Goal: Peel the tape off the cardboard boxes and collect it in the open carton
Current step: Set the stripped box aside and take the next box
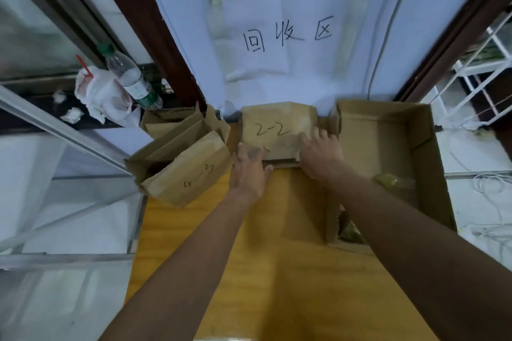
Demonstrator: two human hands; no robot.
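Note:
A small cardboard box (273,123) marked "2-2" stands at the far edge of the wooden table (235,257), against the wall. My left hand (249,167) holds its near left corner, fingers curled over the edge. My right hand (318,152) grips its right side, fingers spread on the top. Right of it lies the large open carton (426,152), with crumpled tape (393,180) in its near part. Another cardboard box (191,174), marked with handwriting, lies tilted with open flaps at the left. No loose tape shows in either hand.
A white sheet with handwritten characters (288,36) hangs on the wall behind. On the left sill stand a plastic bottle (130,77) and a crumpled white bag (97,94). A white wire rack (476,75) stands at the far right. Cables lie on the floor at the right.

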